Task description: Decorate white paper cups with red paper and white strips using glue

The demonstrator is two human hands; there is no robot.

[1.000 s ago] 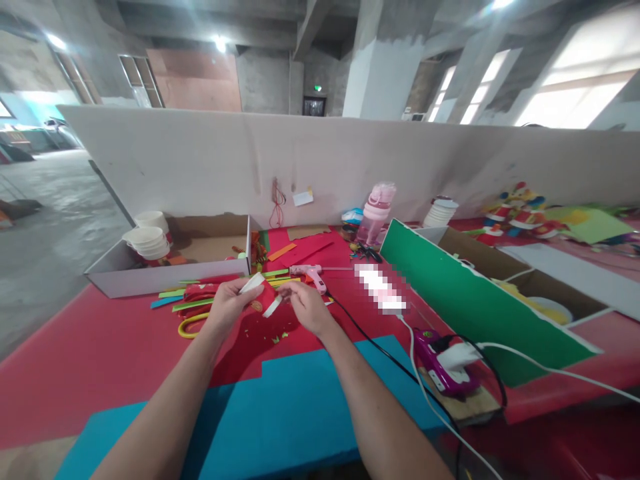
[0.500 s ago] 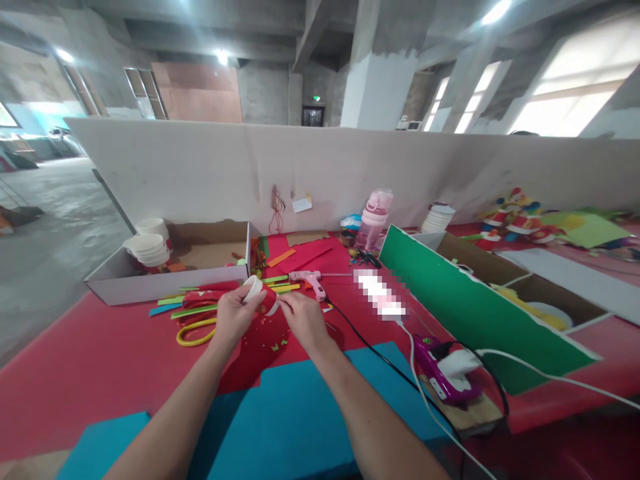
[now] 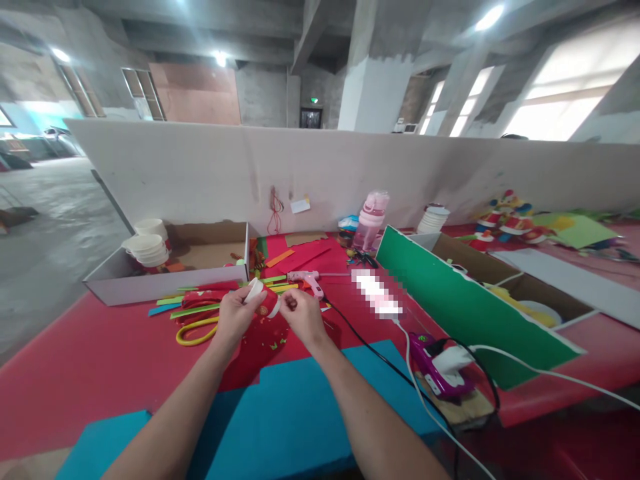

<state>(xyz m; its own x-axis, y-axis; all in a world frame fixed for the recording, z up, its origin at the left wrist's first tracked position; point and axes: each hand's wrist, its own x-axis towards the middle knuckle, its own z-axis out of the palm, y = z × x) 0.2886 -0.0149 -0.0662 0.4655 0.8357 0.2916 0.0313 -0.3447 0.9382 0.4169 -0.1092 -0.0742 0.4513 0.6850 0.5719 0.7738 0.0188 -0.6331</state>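
Note:
A small white paper cup (image 3: 268, 304) with a red band and a gold mark lies tilted in my left hand (image 3: 236, 312), whose fingers and thumb are closed round its left end. Close to the cup's right end, my right hand (image 3: 303, 313) has its thumb and fingertips pinched together. Whatever is between those fingertips is too small to make out. Behind the hands lies a pink glue gun (image 3: 309, 280) among green and yellow paper strips (image 3: 285, 288). Yellow-handled scissors (image 3: 196, 333) rest left of my left hand.
A cardboard box (image 3: 165, 288) with stacked white cups (image 3: 150, 248) stands at the left. A green-sided divided box (image 3: 470, 300) stands right, near a purple power strip (image 3: 440, 377) with trailing cables. A pink bottle (image 3: 371, 220) is at the back; blue board (image 3: 300, 413) lies in front.
My right hand has drawn slightly away from the cup's right end, fingers more curled. The cup has turned a little, showing more of its red side and gold mark.

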